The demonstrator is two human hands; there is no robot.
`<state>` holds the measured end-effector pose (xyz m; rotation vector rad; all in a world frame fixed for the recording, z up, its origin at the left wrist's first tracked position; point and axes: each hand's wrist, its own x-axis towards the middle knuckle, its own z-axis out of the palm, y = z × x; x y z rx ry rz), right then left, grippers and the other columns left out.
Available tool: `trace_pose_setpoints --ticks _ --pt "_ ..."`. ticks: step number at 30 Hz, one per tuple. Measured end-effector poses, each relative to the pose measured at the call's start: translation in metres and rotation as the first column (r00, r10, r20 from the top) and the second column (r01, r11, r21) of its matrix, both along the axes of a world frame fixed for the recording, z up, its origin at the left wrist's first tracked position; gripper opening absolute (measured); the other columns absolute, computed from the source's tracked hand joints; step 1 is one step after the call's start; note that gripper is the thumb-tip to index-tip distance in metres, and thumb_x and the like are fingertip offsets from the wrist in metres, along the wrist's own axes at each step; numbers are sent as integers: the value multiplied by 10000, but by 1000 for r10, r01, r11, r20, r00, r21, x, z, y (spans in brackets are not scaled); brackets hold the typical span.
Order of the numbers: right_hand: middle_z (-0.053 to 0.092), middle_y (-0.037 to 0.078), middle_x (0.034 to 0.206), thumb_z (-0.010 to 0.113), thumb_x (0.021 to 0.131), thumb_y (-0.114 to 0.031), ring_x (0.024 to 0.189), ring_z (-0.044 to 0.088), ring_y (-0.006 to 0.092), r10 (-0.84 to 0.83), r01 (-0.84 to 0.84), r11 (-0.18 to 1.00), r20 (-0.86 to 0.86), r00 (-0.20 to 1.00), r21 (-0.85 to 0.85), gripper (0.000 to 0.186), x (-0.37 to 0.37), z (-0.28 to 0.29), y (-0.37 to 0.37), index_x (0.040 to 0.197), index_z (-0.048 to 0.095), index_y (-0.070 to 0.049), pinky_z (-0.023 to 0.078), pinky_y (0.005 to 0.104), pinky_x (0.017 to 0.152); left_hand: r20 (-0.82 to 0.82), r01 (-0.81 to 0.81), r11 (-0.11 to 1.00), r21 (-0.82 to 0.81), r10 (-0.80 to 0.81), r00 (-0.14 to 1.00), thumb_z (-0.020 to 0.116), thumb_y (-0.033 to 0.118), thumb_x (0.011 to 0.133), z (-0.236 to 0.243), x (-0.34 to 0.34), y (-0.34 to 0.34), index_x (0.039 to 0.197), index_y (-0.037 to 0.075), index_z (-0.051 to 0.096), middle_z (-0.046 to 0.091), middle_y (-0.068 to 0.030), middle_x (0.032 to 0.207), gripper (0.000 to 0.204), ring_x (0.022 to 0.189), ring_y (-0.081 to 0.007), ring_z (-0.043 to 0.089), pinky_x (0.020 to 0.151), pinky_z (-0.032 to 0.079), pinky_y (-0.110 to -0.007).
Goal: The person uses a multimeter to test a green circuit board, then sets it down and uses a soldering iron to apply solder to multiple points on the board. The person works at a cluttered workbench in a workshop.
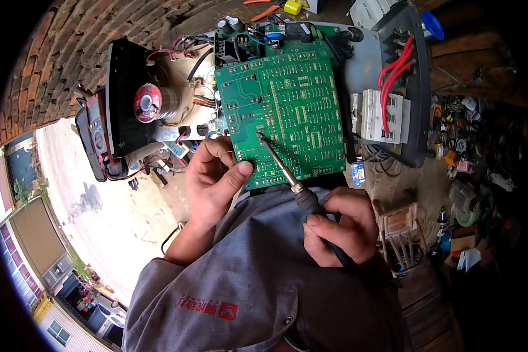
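A green circuit board (246,126) is held tilted in front of me, its solder side facing up. My left hand (214,182) pinches the board's near left corner, thumb on top and fingers partly hidden beneath. In my right hand (346,229) is a soldering iron (302,196) with a dark handle, gripped like a pen. Its metal tip points up and left and meets the board left of its middle, among the solder points; whether it touches a joint I cannot tell.
Behind the board lies an opened machine with a black panel (129,100), a white breaker block (381,117) and red cables (396,64). A solder spool (149,104) rests at left, a multimeter (97,132) beyond it. A wooden chair (402,226) stands at right.
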<state>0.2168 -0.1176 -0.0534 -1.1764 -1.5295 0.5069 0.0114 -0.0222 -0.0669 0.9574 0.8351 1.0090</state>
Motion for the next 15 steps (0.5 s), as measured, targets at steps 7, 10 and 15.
trace_pose_setpoints --ticks 7,10,15 --pt "544 82 980 754 619 56 783 565 223 -12 11 1000 -12 1000 -6 491 -2 1 0 1079 687 -102 494 311 651 0 9 1000 -1 -9 1000 698 -51 870 0 -1 1 874 65 515 585 -21 922 216 850 -92 539 766 430 -237" --pt "544 82 978 753 621 57 789 570 224 -8 8 1000 -17 1000 -16 475 -2 3 0 1065 692 -102 494 311 654 -8 11 1000 4 -11 1000 696 -55 869 -1 -1 2 869 65 515 582 -19 917 218 844 -93 536 763 427 -236" --pt "546 84 977 744 632 56 797 575 229 5 -6 999 -30 1000 -33 445 2 6 1 1043 705 -110 492 312 652 -15 21 1000 0 -21 1000 694 -59 868 0 -2 2 862 66 515 582 -22 918 219 843 -95 536 761 426 -235"
